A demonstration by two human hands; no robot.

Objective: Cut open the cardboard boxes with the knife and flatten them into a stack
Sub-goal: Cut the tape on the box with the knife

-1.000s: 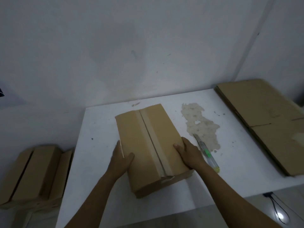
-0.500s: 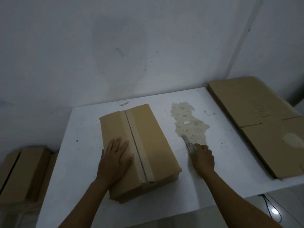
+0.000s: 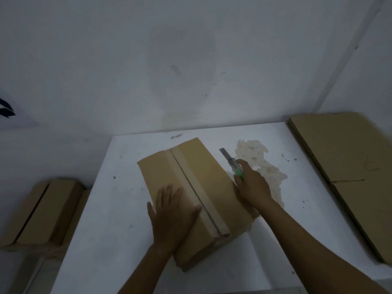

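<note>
Head view. The right hand (image 3: 252, 187) is clenched around the green handle of the knife (image 3: 230, 161). The blade runs up and away from the knuckles, lifted off the table (image 3: 106, 209) and pointing toward the wall. Immediately left of this grip, touching the heel of the hand, lies the box (image 3: 207, 177). It is closed and lies flat on the table at a slant. Its taped seam (image 3: 191, 185) runs lengthwise, left of the blade and roughly parallel to it. The left hand (image 3: 171, 213) lies on the box top beyond the seam from the grip. Its palm is down and its fingers are straight and spread, grasping nothing. Directly under and right of the gripping hand is a pale stain (image 3: 263, 164) on the tabletop. Well to the right of the grip, flattened cardboard (image 3: 339, 166) lies stacked along the table's edge. Far to the left, past the table and lower, sit more boxes (image 3: 42, 209).
</note>
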